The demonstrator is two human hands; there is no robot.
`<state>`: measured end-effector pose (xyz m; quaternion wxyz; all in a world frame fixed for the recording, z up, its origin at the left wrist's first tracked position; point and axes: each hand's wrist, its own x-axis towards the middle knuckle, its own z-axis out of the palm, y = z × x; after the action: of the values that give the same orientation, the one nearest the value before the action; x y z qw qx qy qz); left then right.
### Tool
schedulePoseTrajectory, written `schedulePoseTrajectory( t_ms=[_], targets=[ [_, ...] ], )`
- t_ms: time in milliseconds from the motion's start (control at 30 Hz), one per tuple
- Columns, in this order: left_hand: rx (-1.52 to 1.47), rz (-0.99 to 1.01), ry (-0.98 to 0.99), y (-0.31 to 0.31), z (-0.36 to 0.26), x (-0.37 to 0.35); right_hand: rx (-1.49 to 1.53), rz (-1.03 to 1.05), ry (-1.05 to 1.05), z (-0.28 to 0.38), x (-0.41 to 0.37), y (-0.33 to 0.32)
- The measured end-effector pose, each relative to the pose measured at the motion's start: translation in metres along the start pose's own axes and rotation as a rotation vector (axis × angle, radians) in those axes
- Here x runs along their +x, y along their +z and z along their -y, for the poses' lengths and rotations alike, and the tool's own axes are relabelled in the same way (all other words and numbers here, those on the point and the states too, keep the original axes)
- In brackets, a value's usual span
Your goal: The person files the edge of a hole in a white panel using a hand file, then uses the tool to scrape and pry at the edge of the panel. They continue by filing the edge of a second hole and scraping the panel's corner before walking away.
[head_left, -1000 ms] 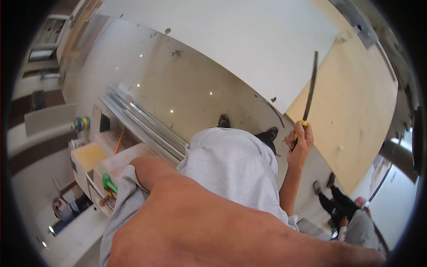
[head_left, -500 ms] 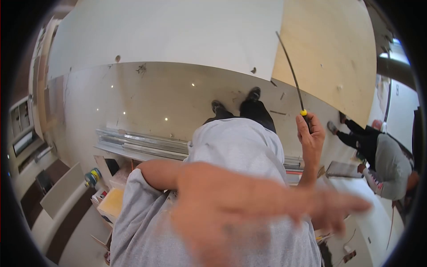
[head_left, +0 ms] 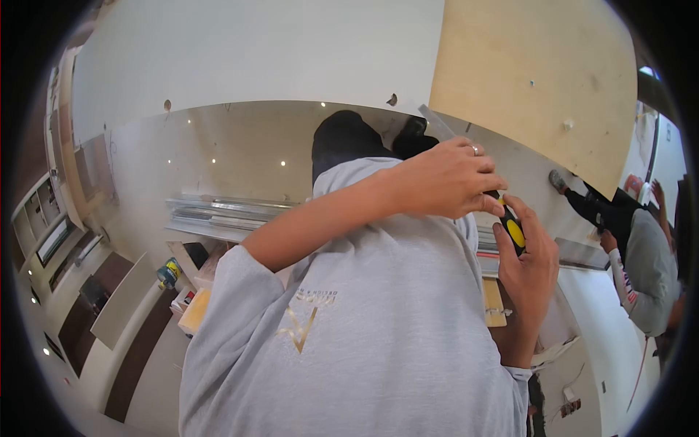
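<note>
My right hand (head_left: 530, 251) is wrapped round the black and yellow handle (head_left: 515, 231) of a long file-like tool. Across its blade, just beyond the handle, my left hand (head_left: 450, 178) is closed, with a ring on one finger. The flat grey blade end (head_left: 435, 121) sticks out past my left knuckles, near the edge of a white board (head_left: 255, 54). The middle of the blade is hidden under my left hand.
A light wooden panel (head_left: 535, 80) adjoins the white board. Metal profiles (head_left: 218, 215) lie on the floor at left, behind a green power tool (head_left: 169, 273). A co-worker in a grey top (head_left: 646, 255) is at the right.
My left hand has swung from the front of the view up onto the blade. My right hand has come lower, and the tool now tilts further left. One leg has moved up toward the board.
</note>
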<state>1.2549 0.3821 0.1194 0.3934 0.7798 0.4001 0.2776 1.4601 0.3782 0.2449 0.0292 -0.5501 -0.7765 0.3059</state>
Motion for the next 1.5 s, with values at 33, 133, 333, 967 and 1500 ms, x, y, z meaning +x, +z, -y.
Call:
schedulePoseTrajectory(
  t_ms=[33,133,333,967,1500],
  targets=[
    [-0.028,0.012,0.003,-0.001,0.005,0.000,-0.013,0.002,-0.004,0.002,-0.001,0.000],
    [-0.121,0.055,0.029,-0.010,0.017,-0.003,-0.059,0.012,0.011,0.015,0.001,0.003],
    [-0.367,0.124,0.114,-0.040,0.042,-0.019,-0.174,-0.019,0.051,0.068,0.009,0.020],
    [-0.627,0.076,0.260,-0.061,0.102,-0.050,-0.446,0.039,0.119,0.163,0.051,0.047],
    [-0.632,-0.097,0.188,-0.057,0.090,-0.047,-0.642,0.279,0.094,0.194,0.082,0.032]
  ],
)
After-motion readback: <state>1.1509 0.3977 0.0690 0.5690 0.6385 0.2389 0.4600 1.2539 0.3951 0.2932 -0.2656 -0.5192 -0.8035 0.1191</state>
